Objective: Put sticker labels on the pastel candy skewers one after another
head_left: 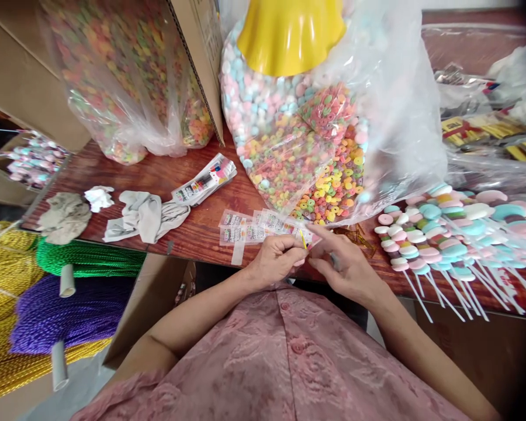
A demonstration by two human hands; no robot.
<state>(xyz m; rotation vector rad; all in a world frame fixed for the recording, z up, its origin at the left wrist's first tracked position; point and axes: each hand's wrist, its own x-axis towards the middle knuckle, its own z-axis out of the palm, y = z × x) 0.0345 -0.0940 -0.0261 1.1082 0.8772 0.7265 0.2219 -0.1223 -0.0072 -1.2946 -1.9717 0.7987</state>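
Note:
My left hand (277, 257) is curled at the table's front edge, pinching a thin yellow string (303, 239) between thumb and fingers. Close beside it, my right hand (344, 263) has its fingers bent, the index pointing left toward the same string and touching a small clear wrapper with a pink sweet (313, 241). Just behind the hands lie several small clear printed packets (249, 229) on the wooden table (193, 231). A big clear bag of coloured ring sweets (315, 169) rises right behind them.
Finished candy sticks (442, 234) are piled at the right, sticks pointing toward me. A yellow bowl (291, 32) sits in the candy bag. A cardboard box with another candy bag (127, 76) stands at the back left. Grey cloths (144, 215) and printed labels (206, 180) lie left. Spools of green, purple and gold cord (48, 304) sit below.

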